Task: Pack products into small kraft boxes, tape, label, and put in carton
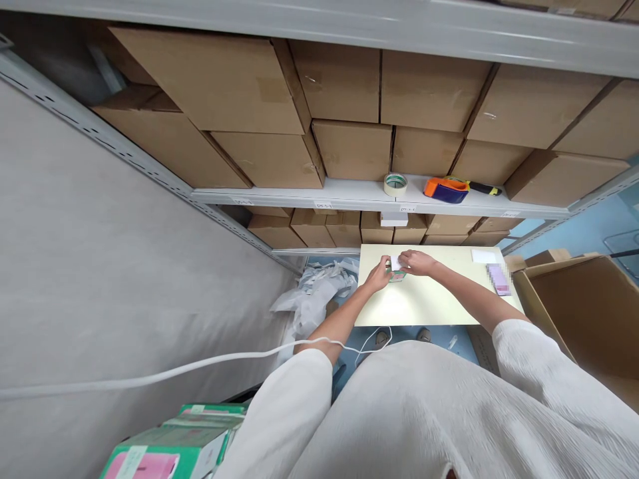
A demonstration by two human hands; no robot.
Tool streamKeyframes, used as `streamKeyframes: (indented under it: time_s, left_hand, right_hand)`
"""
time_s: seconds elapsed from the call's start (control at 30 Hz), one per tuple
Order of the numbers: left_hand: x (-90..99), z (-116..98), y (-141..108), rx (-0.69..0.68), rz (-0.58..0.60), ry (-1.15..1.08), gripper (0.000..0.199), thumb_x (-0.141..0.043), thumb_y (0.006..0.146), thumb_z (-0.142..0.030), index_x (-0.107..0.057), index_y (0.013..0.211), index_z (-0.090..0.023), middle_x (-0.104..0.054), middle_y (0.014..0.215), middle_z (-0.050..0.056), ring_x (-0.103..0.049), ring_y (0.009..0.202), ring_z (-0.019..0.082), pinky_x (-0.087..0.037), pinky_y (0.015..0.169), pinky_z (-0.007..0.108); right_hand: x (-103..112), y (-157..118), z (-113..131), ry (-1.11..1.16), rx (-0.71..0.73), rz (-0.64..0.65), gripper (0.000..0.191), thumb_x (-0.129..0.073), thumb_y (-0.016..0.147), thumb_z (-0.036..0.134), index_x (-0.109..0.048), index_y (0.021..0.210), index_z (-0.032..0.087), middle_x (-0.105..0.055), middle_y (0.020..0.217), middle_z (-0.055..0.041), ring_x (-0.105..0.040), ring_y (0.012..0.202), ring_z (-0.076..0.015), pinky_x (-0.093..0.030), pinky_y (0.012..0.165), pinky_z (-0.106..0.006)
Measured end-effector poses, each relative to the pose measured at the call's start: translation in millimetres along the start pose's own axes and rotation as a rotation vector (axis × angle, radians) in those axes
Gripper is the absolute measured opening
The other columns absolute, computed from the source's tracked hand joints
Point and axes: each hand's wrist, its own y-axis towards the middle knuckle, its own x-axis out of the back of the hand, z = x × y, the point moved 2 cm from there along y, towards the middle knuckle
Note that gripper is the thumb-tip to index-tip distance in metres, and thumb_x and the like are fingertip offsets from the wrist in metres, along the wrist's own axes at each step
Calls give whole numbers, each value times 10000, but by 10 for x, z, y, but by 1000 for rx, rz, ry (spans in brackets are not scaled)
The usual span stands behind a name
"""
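A small green and pink box point(398, 276) stands at the back left of the pale yellow tabletop point(424, 299). My left hand point(380, 273) grips it from its left side, with the fingers curled. On top of the box lies a small white piece point(396, 263), like a label or flap; its exact kind is too small to tell. My right hand point(417, 262) is closed at the right edge of this white piece, and its fingertips pinch it there. Part of the box is hidden by both hands.
A tape roll point(395, 184) and an orange and blue tape dispenser point(446, 189) rest on the shelf beam ahead, below cardboard boxes point(352, 146). An open carton point(544, 299) is at the right. A white cable point(200, 362) crosses my left arm. Green boxes point(164, 452) stand lower left.
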Motion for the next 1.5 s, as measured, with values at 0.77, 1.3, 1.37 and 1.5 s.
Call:
streamKeyframes:
  time_s: [0.77,1.3,1.37,1.5]
  left_hand:
    - [-79,38,17,19,1,92,489,-675,866,-194,-438,1283,-290,-713,1289,84,-711,1253,293,-533,1068,463]
    - [-93,59,-12,-35,14,159,462,-629,897,-207,-434,1305,-306,-726,1323,69,-719,1256,273,-534,1082,454]
    - [-92,72,-22,-54,16,160,466,-615,908,-214,-436,1329,-303,-723,1330,75,-717,1266,280,-540,1079,459]
    - [-91,95,-41,-89,31,148,523,-609,907,-199,-452,1393,-313,-714,1358,68,-704,1297,281,-540,1090,454]
  right_hand:
    - [79,17,173,-196,15,97,282,-572,1003,212,-700,1191,45,-737,1162,-239,-699,997,-307,-472,778,-343]
    - [40,-84,45,-128,89,55,277,-517,1070,247,-663,1249,93,-719,1174,-196,-658,1006,-276,-450,841,-337]
    - [51,-99,36,-109,94,53,275,-513,1074,244,-662,1258,104,-719,1188,-193,-657,1031,-277,-460,860,-339]
    - [93,-127,-8,21,28,31,267,-523,1086,258,-666,1278,141,-735,1206,-183,-685,1057,-281,-478,863,-341]
